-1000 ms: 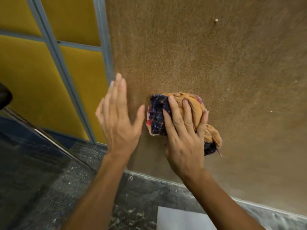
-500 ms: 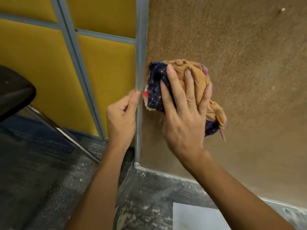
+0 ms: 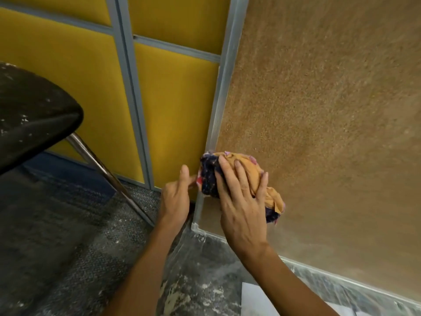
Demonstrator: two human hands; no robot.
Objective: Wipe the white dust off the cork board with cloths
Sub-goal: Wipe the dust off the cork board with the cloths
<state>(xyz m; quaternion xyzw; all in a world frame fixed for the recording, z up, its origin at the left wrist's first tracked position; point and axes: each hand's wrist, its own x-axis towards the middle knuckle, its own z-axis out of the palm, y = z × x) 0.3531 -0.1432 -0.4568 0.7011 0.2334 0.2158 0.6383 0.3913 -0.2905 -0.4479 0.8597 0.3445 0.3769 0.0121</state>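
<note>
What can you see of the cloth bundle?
The cloth bundle is a crumpled wad, orange fabric over dark navy fabric, pink and red bits at its edges. The right hand presses it, fingers spread, against the cork board, low down beside the grey metal frame. The left hand reaches its left edge.

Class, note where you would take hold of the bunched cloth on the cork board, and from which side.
Take the cloth bundle over its bulging outer face, coming palm-first at the cork board, as the right hand does. Its back lies against the board and the metal frame crowds its left edge.
</note>
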